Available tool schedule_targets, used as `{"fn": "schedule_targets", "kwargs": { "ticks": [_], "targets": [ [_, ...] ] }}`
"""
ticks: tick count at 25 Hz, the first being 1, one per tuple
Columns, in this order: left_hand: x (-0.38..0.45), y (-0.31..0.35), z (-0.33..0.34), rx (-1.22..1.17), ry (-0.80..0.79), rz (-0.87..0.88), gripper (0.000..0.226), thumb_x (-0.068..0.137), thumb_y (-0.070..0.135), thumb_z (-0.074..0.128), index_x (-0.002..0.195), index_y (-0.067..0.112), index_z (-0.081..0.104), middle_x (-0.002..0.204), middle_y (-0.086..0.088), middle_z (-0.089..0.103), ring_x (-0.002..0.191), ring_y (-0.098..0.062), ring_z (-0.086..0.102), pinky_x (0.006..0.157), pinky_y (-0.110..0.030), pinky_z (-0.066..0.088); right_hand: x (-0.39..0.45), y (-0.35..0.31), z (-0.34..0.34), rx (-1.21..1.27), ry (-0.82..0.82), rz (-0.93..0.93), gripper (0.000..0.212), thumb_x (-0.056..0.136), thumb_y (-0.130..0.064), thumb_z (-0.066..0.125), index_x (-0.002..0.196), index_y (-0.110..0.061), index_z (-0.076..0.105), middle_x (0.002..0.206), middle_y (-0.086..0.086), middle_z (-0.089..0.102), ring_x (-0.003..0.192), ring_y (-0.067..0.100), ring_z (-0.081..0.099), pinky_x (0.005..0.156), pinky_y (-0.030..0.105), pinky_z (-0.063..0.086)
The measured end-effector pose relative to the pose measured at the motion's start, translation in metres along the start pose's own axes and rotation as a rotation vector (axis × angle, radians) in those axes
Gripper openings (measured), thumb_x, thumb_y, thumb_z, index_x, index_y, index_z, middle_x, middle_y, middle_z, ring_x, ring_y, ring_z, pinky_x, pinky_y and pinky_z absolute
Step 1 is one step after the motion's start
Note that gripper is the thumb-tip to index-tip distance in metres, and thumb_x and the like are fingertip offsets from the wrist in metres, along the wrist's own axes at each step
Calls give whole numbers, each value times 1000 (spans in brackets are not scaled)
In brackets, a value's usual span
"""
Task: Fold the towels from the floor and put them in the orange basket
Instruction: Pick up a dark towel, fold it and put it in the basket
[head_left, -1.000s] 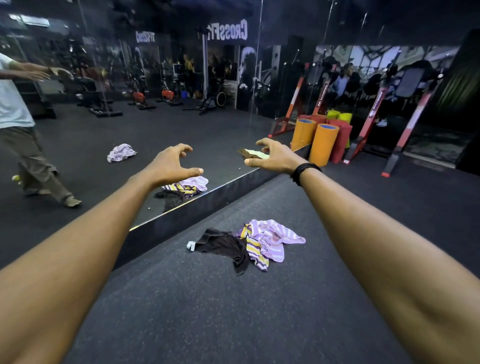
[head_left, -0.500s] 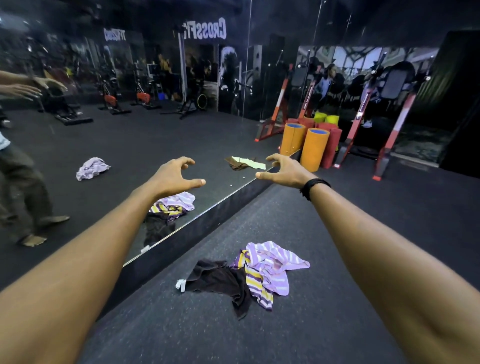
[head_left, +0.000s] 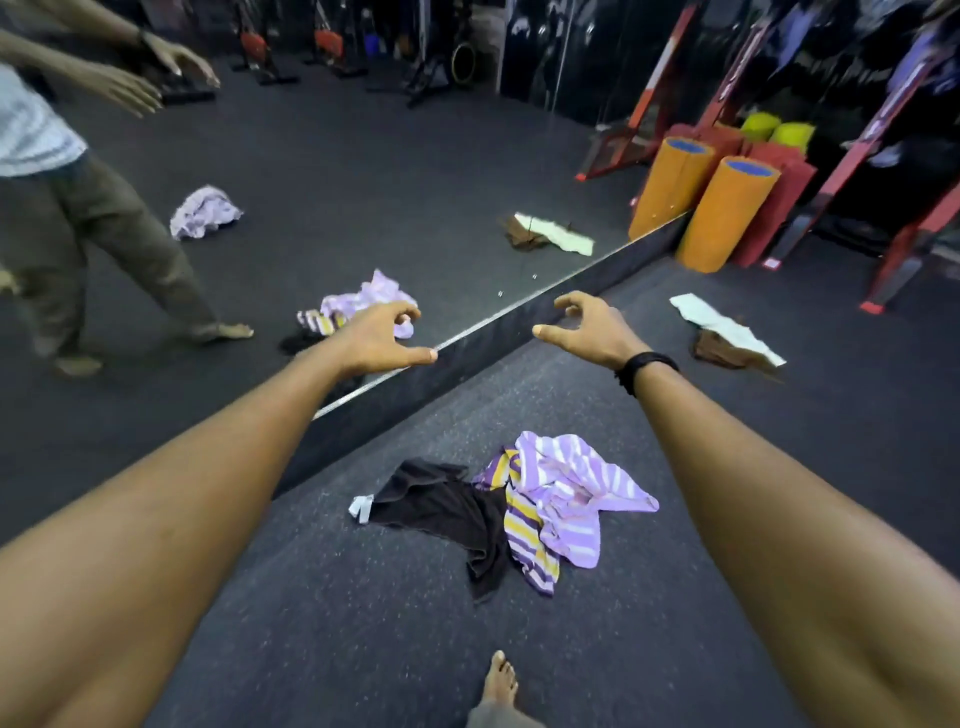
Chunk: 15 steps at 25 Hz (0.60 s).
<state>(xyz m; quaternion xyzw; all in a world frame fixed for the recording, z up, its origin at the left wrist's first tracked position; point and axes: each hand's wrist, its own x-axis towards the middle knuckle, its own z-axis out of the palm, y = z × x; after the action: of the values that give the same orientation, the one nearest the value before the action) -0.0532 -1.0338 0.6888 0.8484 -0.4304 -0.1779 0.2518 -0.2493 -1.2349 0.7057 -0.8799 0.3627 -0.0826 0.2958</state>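
Nothing folded yet: both hands, left (head_left: 376, 340) and right (head_left: 589, 332), hover with loose empty grips above the striped purple towel (head_left: 566, 499) and dark towel (head_left: 441, 506) crumpled lower centre on the floor (head_left: 363, 623), no orange basket in sight.

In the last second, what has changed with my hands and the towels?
You stepped closer: the towel pile now lies nearer, between your arms, and a pale towel has come into view. Left hand and right hand remain outstretched, holding nothing.

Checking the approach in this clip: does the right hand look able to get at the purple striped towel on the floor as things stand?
Probably yes. The right hand is empty, fingers loosely curled, and the purple striped towel lies uncovered on top of the pile; only a downward reach remains.
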Motion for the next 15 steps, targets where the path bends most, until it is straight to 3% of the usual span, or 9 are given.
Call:
{"fn": "schedule_targets", "kwargs": {
  "ticks": [3,8,15],
  "targets": [
    [67,-13,41,9,-77,-54,67,76,41,76,132,11,52,132,-8,56,119,-23,54,97,-27,39,68,50,35,-18,-119,57,62,82,-41,71,132,-8,52,136,10,55,126,23,51,102,33,39],
    [154,-58,117,69,-215,-123,66,78,42,74,132,12,51,132,-11,55,119,-26,53,98,-31,40,152,122,108,7,-220,166,59,84,-38,70,131,-9,52,134,14,54,124,27,51,102,38,41],
    [231,-192,302,-9,-362,-238,62,80,37,73,131,10,51,134,-13,53,122,-27,50,101,-33,39,205,263,307,-36,-387,290,48,86,-30,67,126,-7,54,127,13,58,117,29,55,97,42,45]
  ]
}}
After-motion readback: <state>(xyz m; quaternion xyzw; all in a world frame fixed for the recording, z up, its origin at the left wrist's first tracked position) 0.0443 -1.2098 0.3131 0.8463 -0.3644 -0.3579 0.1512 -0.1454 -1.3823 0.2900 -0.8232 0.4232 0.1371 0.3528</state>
